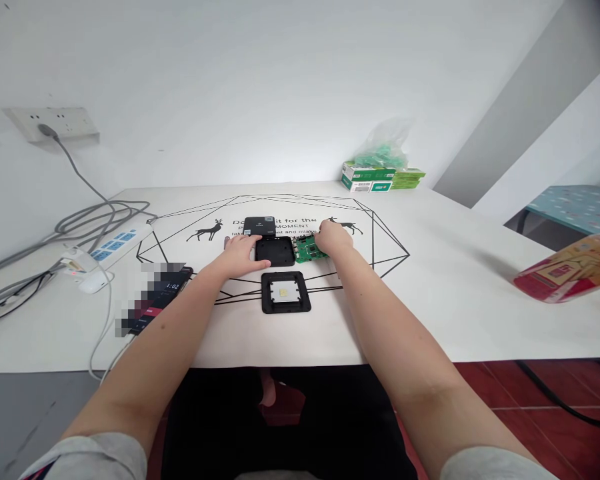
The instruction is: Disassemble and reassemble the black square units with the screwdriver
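Note:
Thumb and forefinger of my left hand [240, 256] span the left side of a shallow black plastic case [275, 252], holding it against the table. My right hand [333, 237] is closed on the right part of a green circuit board [307, 249]; its fingertips are mostly hidden behind the hand. The board's left edge, with metal ports, lies right beside the case. Nearer to me rests a square black cover [286, 311] with a silver metal plate [291, 291] and a small yellowish pad in its middle. Behind the case is a black box-shaped device [259, 225] with labels.
A phone [167, 293] lies left of my forearm. Farther left are a white power strip [123, 245] and looped grey cables [93, 217]. Green-and-white boxes [369, 176] with a plastic bag [384, 148] stand at the back right. A red-and-yellow package [563, 270] sits at the right.

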Demonstrator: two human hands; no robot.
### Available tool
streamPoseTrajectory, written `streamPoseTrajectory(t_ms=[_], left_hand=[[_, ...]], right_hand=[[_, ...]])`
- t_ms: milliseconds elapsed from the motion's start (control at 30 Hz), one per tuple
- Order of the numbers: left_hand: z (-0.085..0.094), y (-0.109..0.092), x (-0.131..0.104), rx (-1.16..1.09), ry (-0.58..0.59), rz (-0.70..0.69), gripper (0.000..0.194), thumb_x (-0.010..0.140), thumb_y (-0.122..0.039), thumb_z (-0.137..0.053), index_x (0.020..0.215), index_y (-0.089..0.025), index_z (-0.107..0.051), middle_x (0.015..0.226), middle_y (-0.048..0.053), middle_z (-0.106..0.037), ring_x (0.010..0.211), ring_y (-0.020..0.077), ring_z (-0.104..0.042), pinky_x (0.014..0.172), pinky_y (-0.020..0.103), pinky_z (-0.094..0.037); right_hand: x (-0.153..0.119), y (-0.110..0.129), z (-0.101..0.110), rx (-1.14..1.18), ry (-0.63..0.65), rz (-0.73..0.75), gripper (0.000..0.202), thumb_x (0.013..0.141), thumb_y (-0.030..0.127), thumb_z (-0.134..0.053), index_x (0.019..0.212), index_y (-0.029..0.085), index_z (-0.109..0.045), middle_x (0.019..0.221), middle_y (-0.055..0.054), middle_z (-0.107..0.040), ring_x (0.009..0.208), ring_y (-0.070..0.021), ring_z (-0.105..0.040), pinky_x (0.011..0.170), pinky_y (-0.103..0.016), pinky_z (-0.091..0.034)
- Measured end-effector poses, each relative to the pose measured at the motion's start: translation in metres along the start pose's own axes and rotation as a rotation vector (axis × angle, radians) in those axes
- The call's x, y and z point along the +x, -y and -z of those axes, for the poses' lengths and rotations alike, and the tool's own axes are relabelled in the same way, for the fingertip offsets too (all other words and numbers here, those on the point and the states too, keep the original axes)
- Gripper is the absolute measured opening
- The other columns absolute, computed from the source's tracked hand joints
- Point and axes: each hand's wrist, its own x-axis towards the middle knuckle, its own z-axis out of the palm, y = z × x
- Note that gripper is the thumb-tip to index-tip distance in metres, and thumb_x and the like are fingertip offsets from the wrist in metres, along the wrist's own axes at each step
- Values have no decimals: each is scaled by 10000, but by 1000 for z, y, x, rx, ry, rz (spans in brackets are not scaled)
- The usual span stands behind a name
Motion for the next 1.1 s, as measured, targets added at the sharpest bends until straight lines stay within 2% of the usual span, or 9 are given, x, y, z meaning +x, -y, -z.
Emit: streamPoseTrajectory(t_ms=[200,333,400,467,567,767,967,1033,1100], left_hand=[[-1,1,1,6,-4,-21,928,866,-737,-668,1621,-220,-520,1628,193,-589,1578,460,-420,1291,644,-310],[-4,4,3,22,1,-45,914,885,-734,-656,1632,-225,-515,1643,190,-579,1593,459,-404,1300,653,-286],[-5,5,4,27,8,-48,910,893,-733,-647,1635,-224,-515,1658,185,-567,1603,462,-391,1306,658,-276],[-6,5,4,34,10,-42,905,895,-736,-643,1632,-225,-523,1661,179,-567,1603,467,-391,1308,661,-274],[-7,4,4,43,8,-37,901,898,-735,-639,1631,-224,-527,1654,175,-574,1592,469,-403,1307,660,-280],[-4,-1,1,37,24,-33,914,913,-719,-630,1643,-181,-513,1669,193,-549,1607,466,-385,1320,618,-287],[3,-9,-5,28,42,-20,873,948,-709,-607,1649,-207,-470,1811,178,-347,1683,458,-250,1344,669,-214],[9,-16,-10,16,59,-50,809,936,-707,-643,1569,-215,-536,1822,173,-322,1697,440,-220,1353,663,-200],[16,-26,-18,12,126,-125,668,881,-728,-723,1336,-242,-661,1823,142,-333,1715,421,-167,1354,635,-231]], right_hand=[[1,-5,0,-60,29,-6,463,1032,342,-618,1445,137,-661,1517,-272,-609,1322,-389,-686,1058,-494,-574],[8,-17,5,-85,29,-71,547,1026,332,-604,1517,93,-602,1556,-314,-563,1342,-413,-681,1070,-531,-581],[12,-23,6,-88,51,-88,507,1000,330,-650,1435,69,-668,1390,-316,-683,1259,-397,-725,1030,-505,-605],[16,-27,6,-81,84,-77,372,987,308,-677,1267,79,-763,1089,-270,-789,1110,-366,-774,963,-463,-628],[21,-29,3,-68,99,-63,250,981,250,-672,1116,89,-807,861,-223,-797,949,-343,-795,894,-445,-637],[24,-31,1,-18,25,-34,320,943,189,-703,1240,99,-781,1199,-250,-809,1132,-334,-783,970,-422,-610],[21,-32,7,102,-44,0,374,913,160,-708,1277,124,-787,1219,-221,-816,1174,-330,-764,1006,-416,-589],[18,-26,9,153,-77,24,421,923,192,-695,1334,144,-770,1214,-199,-819,1137,-311,-768,994,-406,-587],[11,-15,8,225,-114,77,427,945,243,-659,1353,176,-766,1159,-148,-829,1054,-271,-771,980,-386,-585]])
